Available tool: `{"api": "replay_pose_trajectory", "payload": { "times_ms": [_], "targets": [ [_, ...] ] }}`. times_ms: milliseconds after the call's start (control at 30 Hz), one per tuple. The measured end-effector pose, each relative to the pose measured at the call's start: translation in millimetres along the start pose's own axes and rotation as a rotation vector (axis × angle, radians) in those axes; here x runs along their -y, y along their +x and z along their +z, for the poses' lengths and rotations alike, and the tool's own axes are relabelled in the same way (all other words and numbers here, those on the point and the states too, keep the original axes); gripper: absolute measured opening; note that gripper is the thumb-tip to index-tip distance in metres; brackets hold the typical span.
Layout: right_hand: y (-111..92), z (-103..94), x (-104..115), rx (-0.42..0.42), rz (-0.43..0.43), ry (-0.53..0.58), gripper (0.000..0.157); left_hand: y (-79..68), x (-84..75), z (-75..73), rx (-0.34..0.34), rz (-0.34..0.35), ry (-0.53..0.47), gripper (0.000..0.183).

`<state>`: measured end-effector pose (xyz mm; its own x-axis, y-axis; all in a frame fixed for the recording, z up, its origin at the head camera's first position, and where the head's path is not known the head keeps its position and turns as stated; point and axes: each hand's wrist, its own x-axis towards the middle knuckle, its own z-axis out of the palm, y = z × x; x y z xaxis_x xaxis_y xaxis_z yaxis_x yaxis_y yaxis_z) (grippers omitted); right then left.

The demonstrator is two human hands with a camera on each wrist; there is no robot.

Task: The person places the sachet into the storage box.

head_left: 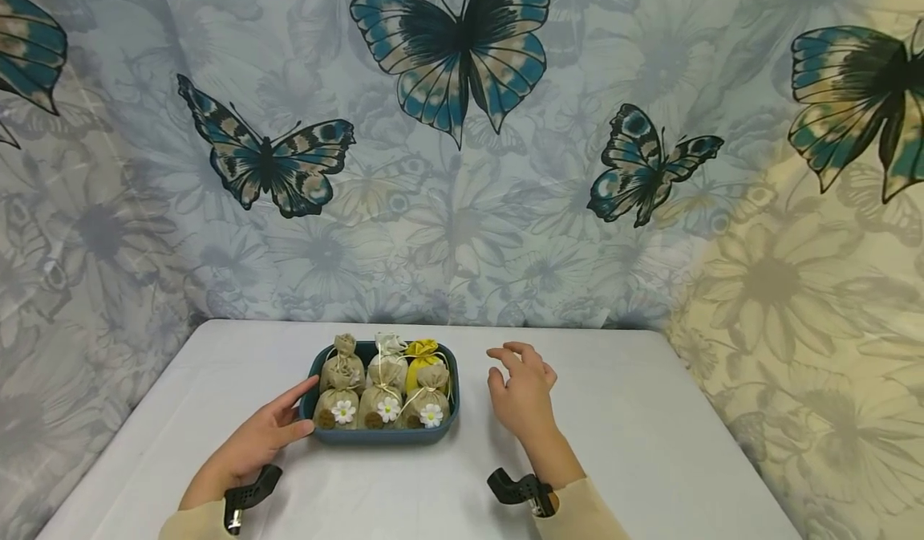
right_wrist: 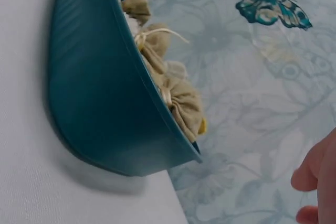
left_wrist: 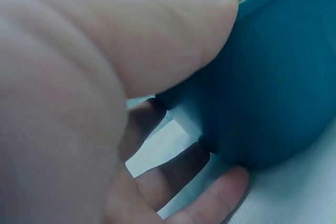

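A dark teal oval tub [head_left: 382,437] stands on the table, packed with small drawstring pouches. Tan pouches with white daisies, such as the front middle pouch [head_left: 375,405], fill the front row. Behind them sit another tan pouch [head_left: 345,346], a white pouch [head_left: 390,344] and a yellow pouch [head_left: 422,351]. My left hand [head_left: 256,440] rests against the tub's left end, fingers spread. In the left wrist view its thumb [left_wrist: 210,19] lies at the rim, the other fingers along the wall lower down. To the right of the tub, my right hand [head_left: 523,395] hovers apart from it, loosely bent and holding nothing.
A white cloth covers the table [head_left: 650,444]. Behind it hangs a backdrop [head_left: 462,227] printed with flowers and blue butterflies. Each wrist carries a black camera mount, one on the left [head_left: 251,492] and one on the right [head_left: 516,488].
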<state>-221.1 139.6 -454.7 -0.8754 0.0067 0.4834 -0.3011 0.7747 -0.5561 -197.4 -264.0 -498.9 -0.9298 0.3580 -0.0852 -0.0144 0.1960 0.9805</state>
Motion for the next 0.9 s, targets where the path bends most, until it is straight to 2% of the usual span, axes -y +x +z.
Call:
{"api": "replay_pose_trajectory", "payload": {
  "times_ms": [233,567,700,733,800,900],
  "targets": [
    [-1,-4.8,-2,-0.034,0.057,-0.060,0.029,-0.4,-1.1,-1.4,-0.040,-0.027,-0.004,0.078],
    [1,-9.6,-3,0.001,0.083,-0.126,0.028,0.4,-2.1,-2.2,-0.054,-0.025,0.033,0.079],
    [0,-11.0,-6,0.002,0.088,-0.162,0.029,1.3,-3.5,-2.5,-0.059,-0.047,0.048,0.080],
    [0,-11.8,-7,0.000,0.086,-0.181,0.030,1.5,-4.8,-2.1,-0.067,-0.055,0.082,0.079],
    [0,-14.1,-8,0.005,0.086,-0.226,0.033,1.8,-10.9,0.6,-0.098,-0.065,0.215,0.078],
    [-2,-19.1,-7,0.036,0.101,-0.302,0.042,1.7,-27.8,9.6,-0.175,-0.045,0.525,0.080]
  ]
}}
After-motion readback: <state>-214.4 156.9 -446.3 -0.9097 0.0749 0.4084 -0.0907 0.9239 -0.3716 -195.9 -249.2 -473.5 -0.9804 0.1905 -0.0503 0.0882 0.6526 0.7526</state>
